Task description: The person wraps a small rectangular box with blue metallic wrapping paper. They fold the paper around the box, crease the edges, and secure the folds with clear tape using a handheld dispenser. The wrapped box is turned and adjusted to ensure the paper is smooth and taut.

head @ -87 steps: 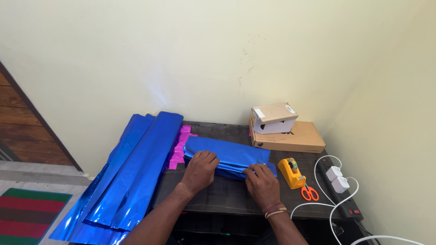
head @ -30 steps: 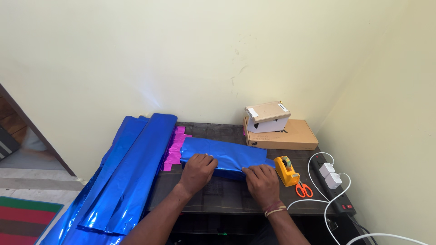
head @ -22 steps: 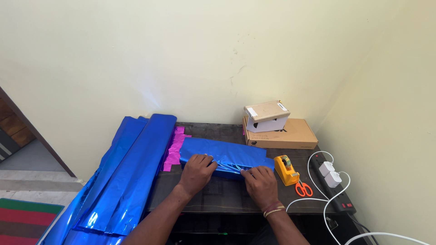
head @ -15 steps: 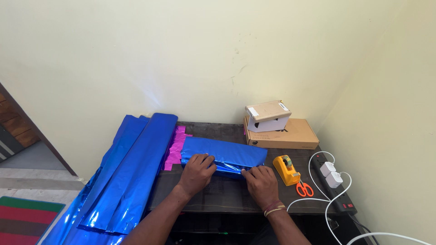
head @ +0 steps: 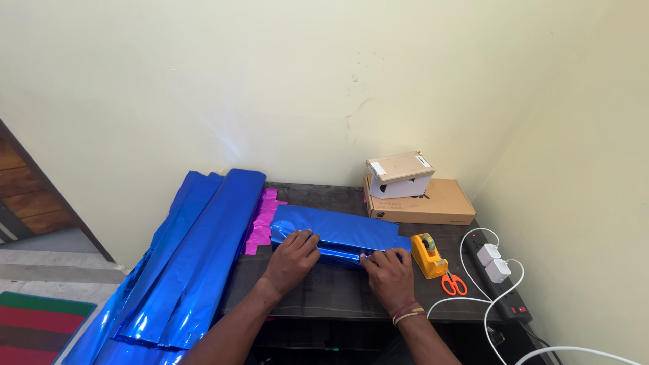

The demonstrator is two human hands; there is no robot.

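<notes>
Two hands: on the parcel (head: 334, 233) — bench (head: 338, 290) centre.
Left hand (head: 292, 257): flat, fingers pressing foil.
Right hand (head: 388, 274): pinching foil edge — dispenser (head: 428, 255) at 3 o'clock.

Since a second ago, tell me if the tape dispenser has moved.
No. The yellow tape dispenser still sits beside the orange scissors, just below the flat cardboard box.

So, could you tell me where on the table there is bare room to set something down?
The dark table is bare along its near edge, in front of both hands, and at the back between the blue-wrapped parcel and the wall. The right end is crowded: tape dispenser, orange scissors, power strip, cardboard boxes. Blue foil sheets cover the left.
</notes>
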